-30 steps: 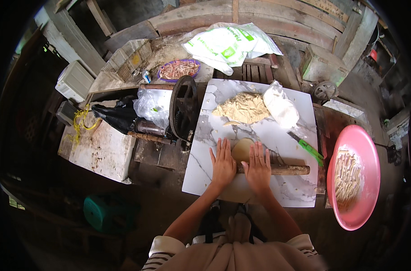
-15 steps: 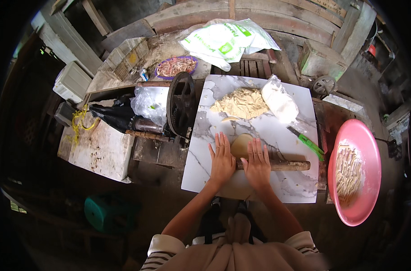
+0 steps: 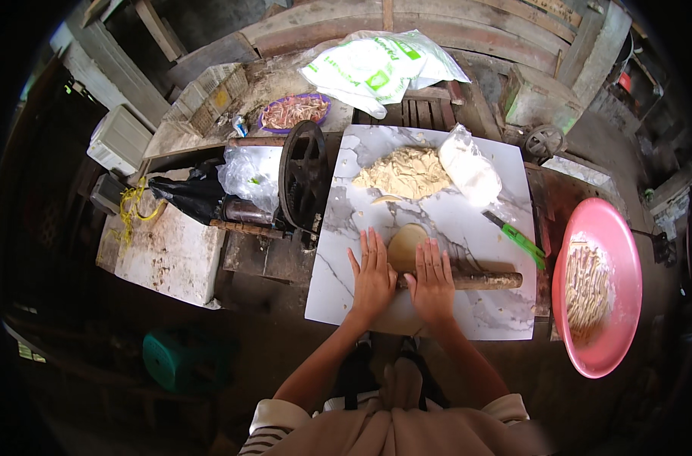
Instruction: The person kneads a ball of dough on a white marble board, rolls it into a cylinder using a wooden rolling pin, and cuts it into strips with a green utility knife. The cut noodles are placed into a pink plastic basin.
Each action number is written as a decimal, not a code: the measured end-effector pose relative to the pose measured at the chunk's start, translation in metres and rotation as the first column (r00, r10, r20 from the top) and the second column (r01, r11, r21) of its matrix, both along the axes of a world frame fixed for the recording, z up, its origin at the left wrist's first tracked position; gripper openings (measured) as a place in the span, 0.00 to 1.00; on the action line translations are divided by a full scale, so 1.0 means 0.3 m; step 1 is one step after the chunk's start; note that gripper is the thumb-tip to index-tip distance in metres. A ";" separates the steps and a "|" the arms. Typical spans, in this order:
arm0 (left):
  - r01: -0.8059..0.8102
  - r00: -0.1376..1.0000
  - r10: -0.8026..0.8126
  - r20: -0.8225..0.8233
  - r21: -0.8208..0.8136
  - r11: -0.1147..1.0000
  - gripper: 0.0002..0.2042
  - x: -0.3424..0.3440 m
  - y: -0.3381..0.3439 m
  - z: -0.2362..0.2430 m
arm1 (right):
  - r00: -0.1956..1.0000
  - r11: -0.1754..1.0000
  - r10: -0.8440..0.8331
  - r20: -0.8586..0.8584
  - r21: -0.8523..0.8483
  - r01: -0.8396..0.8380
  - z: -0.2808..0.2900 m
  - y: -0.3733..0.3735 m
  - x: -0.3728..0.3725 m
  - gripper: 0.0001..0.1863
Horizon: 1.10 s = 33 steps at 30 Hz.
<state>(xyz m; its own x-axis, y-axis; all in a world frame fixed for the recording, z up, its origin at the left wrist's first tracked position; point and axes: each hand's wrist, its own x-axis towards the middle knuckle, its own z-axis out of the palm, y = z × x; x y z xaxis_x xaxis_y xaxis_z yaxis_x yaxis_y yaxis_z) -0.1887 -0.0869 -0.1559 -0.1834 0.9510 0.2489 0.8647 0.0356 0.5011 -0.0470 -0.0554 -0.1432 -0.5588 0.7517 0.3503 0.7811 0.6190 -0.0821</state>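
Note:
A wooden rolling pin (image 3: pixel 486 280) lies crosswise over a flattened sheet of pale dough (image 3: pixel 407 245) on a white marble-patterned board (image 3: pixel 498 319). My left hand (image 3: pixel 374 280) rests flat on the pin's left part, fingers stretched out and pointing away from me. Beside it my right hand (image 3: pixel 432 283) presses flat on the pin too, its fingers straight and not wrapped round. Between and beyond the hands the dough's rounded far edge shows; the rest is partly covered by the pin and hands. Farther back sits a crumbly heap of yellowish dough (image 3: pixel 406 173).
A clear bag of white powder (image 3: pixel 471 169) touches the heap. A green utility knife (image 3: pixel 517 239) lies at the board's right. Beyond that edge stands a pink basin (image 3: pixel 627 304) with dough strips. To the left rises a dark metal wheel (image 3: pixel 302 176); a purple-rimmed basket (image 3: pixel 328 114) is behind.
Both hands have come very slightly toward me on the rolling pin. The dough sheet and the other things look the same.

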 end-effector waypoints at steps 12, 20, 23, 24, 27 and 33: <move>-0.003 0.998 0.001 0.056 0.030 1.000 0.31 -0.027 0.082 0.003 | 1.000 0.996 0.010 0.009 0.083 -0.011 -0.027 0.080 -0.025 0.36; 0.039 0.980 -0.035 0.194 -0.015 0.999 0.32 0.021 -0.112 0.024 | 0.995 0.993 0.082 -0.063 -0.076 -0.087 0.011 -0.104 0.044 0.38; 0.056 0.971 -0.053 0.235 -0.006 0.998 0.31 0.024 -0.133 0.032 | 0.972 0.975 0.199 -0.128 -0.074 -0.210 0.003 -0.089 0.099 0.33; 0.061 0.966 -0.059 0.250 0.000 0.998 0.31 0.024 -0.131 0.037 | 0.958 0.965 0.242 -0.154 -0.060 -0.254 0.005 -0.079 0.109 0.32; 0.059 0.949 -0.069 0.307 0.041 0.997 0.29 0.024 -0.132 0.059 | 0.930 0.959 0.265 -0.254 -0.032 -0.282 0.046 -0.044 0.111 0.28; -0.020 0.979 0.020 0.203 -0.002 1.000 0.29 0.011 -0.025 0.023 | 0.949 0.952 0.241 -0.202 -0.143 -0.272 0.070 0.006 0.097 0.25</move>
<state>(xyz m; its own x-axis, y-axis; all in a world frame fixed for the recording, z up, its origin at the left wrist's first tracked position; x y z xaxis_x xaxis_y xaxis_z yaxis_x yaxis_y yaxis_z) -0.1855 -0.0944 -0.1490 -0.2490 0.9468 0.2041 0.7440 0.0520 0.6662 -0.0179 -0.0536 -0.1223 -0.6793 0.6475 0.3453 0.5603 0.7615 -0.3258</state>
